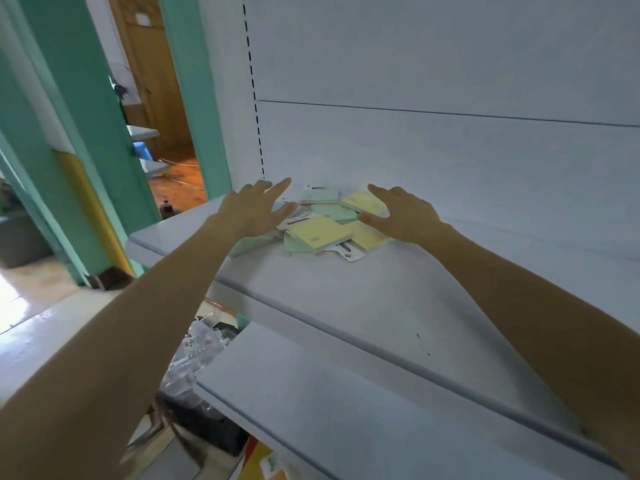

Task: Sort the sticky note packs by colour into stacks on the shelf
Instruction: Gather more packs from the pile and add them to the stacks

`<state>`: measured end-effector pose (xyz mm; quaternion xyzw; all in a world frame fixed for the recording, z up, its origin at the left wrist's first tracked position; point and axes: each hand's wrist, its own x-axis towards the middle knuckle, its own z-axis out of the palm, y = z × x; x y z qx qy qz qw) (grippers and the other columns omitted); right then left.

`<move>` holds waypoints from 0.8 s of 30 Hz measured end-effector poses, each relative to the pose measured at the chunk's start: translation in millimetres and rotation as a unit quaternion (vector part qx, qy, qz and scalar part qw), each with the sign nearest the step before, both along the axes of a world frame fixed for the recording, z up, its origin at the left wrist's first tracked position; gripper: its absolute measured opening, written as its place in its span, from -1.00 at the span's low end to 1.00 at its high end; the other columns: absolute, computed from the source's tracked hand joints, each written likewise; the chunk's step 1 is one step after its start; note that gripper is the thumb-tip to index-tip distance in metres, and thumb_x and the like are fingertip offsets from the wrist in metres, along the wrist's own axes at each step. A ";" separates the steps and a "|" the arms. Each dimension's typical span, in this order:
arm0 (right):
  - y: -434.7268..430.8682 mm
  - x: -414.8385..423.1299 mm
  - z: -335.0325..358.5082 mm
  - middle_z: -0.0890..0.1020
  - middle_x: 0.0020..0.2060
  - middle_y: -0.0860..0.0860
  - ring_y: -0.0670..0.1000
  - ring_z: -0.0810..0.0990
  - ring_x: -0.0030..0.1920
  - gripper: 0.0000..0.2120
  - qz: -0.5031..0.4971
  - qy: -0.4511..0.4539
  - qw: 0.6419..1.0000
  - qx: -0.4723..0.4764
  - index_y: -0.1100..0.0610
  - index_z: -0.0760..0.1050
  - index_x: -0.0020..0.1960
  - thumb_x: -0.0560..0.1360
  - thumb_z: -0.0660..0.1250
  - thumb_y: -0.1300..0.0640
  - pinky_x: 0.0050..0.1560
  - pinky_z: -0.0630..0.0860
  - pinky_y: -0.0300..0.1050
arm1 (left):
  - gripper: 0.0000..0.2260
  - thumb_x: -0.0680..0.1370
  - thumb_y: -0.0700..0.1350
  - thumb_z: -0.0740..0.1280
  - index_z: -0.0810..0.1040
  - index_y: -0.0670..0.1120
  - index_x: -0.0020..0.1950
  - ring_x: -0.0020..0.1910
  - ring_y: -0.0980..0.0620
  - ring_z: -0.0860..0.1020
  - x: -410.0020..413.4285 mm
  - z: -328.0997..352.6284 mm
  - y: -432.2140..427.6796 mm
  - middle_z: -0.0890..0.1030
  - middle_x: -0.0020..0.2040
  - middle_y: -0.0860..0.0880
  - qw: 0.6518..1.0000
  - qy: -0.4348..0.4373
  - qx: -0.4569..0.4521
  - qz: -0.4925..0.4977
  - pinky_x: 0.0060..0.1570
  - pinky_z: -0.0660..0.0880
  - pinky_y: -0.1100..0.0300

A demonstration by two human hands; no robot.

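Now, unsorted: a loose heap of pale yellow and mint green sticky note packs (325, 225) lies on the white metal shelf (381, 299), with the white back panel (450, 150) just behind the heap. Packs overlap at all angles, colours mixed. A yellow pack (320, 232) sits topmost on the heap's near side, a green pack (334, 212) behind it. Left hand (254, 207) is just left of the heap, right hand (407, 216) just right. Fingers (277, 188) on both are straight and spread, gripping nothing; contact with the packs cannot be confirmed. Bracketing pose probably meant to corral the heap before pulling colours apart. No stacks begun.
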<state>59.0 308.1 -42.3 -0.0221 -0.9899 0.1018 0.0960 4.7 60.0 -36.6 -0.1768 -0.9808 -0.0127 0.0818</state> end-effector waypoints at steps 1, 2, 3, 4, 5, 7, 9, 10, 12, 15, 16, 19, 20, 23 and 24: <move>-1.8 -5.8 -1.9 0.33 0.41 0.07 0.12 0.32 0.40 -0.33 -0.008 -0.020 1.000 -0.008 -0.09 0.06 0.48 0.46 0.14 -0.31 0.33 0.29 0.04 | -0.46 0.57 0.24 -0.06 -0.07 0.14 0.52 0.49 -0.12 0.18 -9.4 -2.8 -3.6 0.12 0.54 -0.04 1.000 -0.011 -0.005 -0.001 0.39 0.20 -0.11; -3.9 -10.4 -3.6 0.34 0.41 0.06 0.11 0.32 0.41 -0.30 -0.016 -0.044 0.999 -0.012 -0.11 0.07 0.48 0.43 0.16 -0.34 0.34 0.28 0.04 | -0.46 0.57 0.25 -0.06 -0.07 0.14 0.52 0.49 -0.12 0.18 -19.0 -5.6 -5.6 0.12 0.54 -0.05 1.000 -0.021 -0.009 -0.004 0.38 0.20 -0.10; -5.9 -14.6 -4.8 0.35 0.41 0.04 0.10 0.32 0.41 -0.27 -0.023 -0.067 0.997 -0.015 -0.12 0.08 0.47 0.40 0.18 -0.36 0.35 0.27 0.04 | -0.45 0.57 0.25 -0.06 -0.08 0.14 0.52 0.48 -0.12 0.19 -30.0 -7.6 -6.8 0.12 0.54 -0.05 0.999 -0.029 -0.012 -0.008 0.38 0.21 -0.10; -7.3 -18.1 -5.0 0.36 0.41 0.03 0.09 0.32 0.41 -0.25 -0.030 -0.084 0.996 -0.022 -0.11 0.11 0.47 0.38 0.22 -0.37 0.36 0.27 0.03 | -0.45 0.56 0.26 -0.06 -0.08 0.14 0.52 0.48 -0.13 0.20 -41.2 -8.7 -6.5 0.13 0.54 -0.06 0.999 -0.035 -0.013 -0.014 0.38 0.21 -0.10; -8.2 -21.0 -4.7 0.37 0.40 0.02 0.08 0.33 0.41 -0.24 -0.037 -0.092 0.994 -0.038 -0.10 0.14 0.46 0.37 0.25 -0.35 0.37 0.28 0.02 | -0.45 0.56 0.26 -0.06 -0.08 0.15 0.51 0.47 -0.13 0.20 -52.9 -10.0 -5.3 0.14 0.53 -0.07 0.999 -0.039 -0.014 -0.022 0.37 0.21 -0.10; -10.6 -22.9 -3.1 0.39 0.38 0.02 0.06 0.36 0.38 -0.26 -0.048 -0.093 0.991 -0.080 -0.07 0.19 0.45 0.36 0.32 -0.28 0.37 0.29 -0.02 | -0.45 0.56 0.28 -0.07 -0.07 0.15 0.51 0.46 -0.15 0.22 -74.8 -12.0 -0.3 0.19 0.51 -0.11 0.998 -0.050 -0.016 -0.037 0.36 0.22 -0.10; -13.8 -23.2 -2.4 0.42 0.34 0.05 0.05 0.40 0.33 -0.30 -0.061 -0.093 0.987 -0.117 -0.04 0.23 0.43 0.37 0.36 -0.22 0.32 0.30 -0.08 | -0.46 0.56 0.27 -0.08 -0.05 0.16 0.51 0.43 -0.17 0.27 -93.3 -12.5 6.8 0.26 0.47 -0.15 0.996 -0.061 -0.018 -0.058 0.33 0.25 -0.10; -15.7 -23.3 -2.8 0.44 0.32 0.06 0.05 0.41 0.31 -0.31 -0.072 -0.097 0.984 -0.131 -0.03 0.24 0.43 0.38 0.37 -0.19 0.29 0.31 -0.11 | -0.47 0.56 0.26 -0.08 -0.03 0.16 0.51 0.41 -0.18 0.30 -100.9 -13.1 10.6 0.30 0.44 -0.17 0.995 -0.065 -0.018 -0.072 0.31 0.27 -0.10; -20.2 -23.3 -4.0 0.46 0.29 0.08 0.04 0.45 0.25 -0.33 -0.093 -0.100 0.980 -0.148 -0.02 0.26 0.41 0.38 0.39 -0.16 0.21 0.32 -0.16 | -0.50 0.58 0.24 -0.08 0.00 0.18 0.50 0.38 -0.18 0.32 -113.5 -14.5 17.9 0.34 0.41 -0.17 0.992 -0.069 -0.010 -0.100 0.29 0.30 -0.08; -27.1 -22.0 -5.2 0.50 0.24 0.06 -0.04 0.44 0.06 -0.36 -0.132 -0.088 0.972 -0.172 -0.03 0.30 0.39 0.37 0.41 -0.14 0.10 0.31 -0.21 | -0.50 0.58 0.25 -0.09 0.02 0.16 0.50 0.38 -0.18 0.34 -127.3 -17.1 29.6 0.37 0.41 -0.19 0.989 -0.084 0.007 -0.125 0.28 0.30 -0.05; -29.6 -20.9 -5.3 0.50 0.24 0.06 -0.05 0.43 0.04 -0.37 -0.145 -0.083 0.970 -0.176 -0.02 0.31 0.38 0.38 0.41 -0.12 0.09 0.32 -0.21 | -0.48 0.57 0.25 -0.08 0.02 0.13 0.50 0.37 -0.19 0.35 -131.0 -18.6 34.1 0.38 0.40 -0.20 0.988 -0.087 0.010 -0.129 0.28 0.30 -0.03; -37.4 -15.9 -6.8 0.49 0.18 0.07 -0.03 0.44 0.07 -0.43 -0.187 -0.062 0.962 -0.187 -0.01 0.34 0.36 0.40 0.41 -0.07 0.11 0.34 -0.19 | -0.47 0.56 0.25 0.03 0.12 0.07 0.48 0.34 -0.22 0.36 -135.5 -21.0 45.2 0.43 0.36 -0.22 0.983 -0.102 0.045 -0.144 0.24 0.32 -0.02; -39.6 -13.8 -7.9 0.48 0.12 0.06 -0.02 0.45 0.06 -0.44 -0.196 -0.052 0.959 -0.197 -0.01 0.35 0.35 0.40 0.41 -0.05 0.10 0.34 -0.18 | -0.47 0.55 0.22 0.09 0.14 0.05 0.47 0.35 -0.22 0.34 -136.0 -20.6 46.7 0.42 0.37 -0.20 0.979 -0.119 0.075 -0.150 0.25 0.31 -0.01; -42.4 -8.5 -15.6 0.42 0.04 0.02 -0.01 0.44 -0.01 -0.49 -0.202 0.003 0.950 -0.236 -0.04 0.39 0.31 0.40 0.42 0.01 0.03 0.35 -0.19 | -0.39 0.52 0.11 0.27 0.14 -0.01 0.49 0.44 -0.17 0.27 -139.4 -17.4 44.4 0.30 0.47 -0.12 0.949 -0.190 0.187 -0.169 0.36 0.24 0.05; -42.0 -6.5 -18.3 0.44 0.06 0.03 -0.02 0.44 -0.01 -0.52 -0.201 0.025 0.950 -0.239 -0.05 0.41 0.30 0.41 0.42 0.02 0.03 0.34 -0.19 | -0.36 0.49 0.07 0.33 0.15 -0.04 0.49 0.44 -0.15 0.27 -141.0 -16.4 42.8 0.29 0.48 -0.12 0.938 -0.203 0.220 -0.176 0.37 0.24 0.07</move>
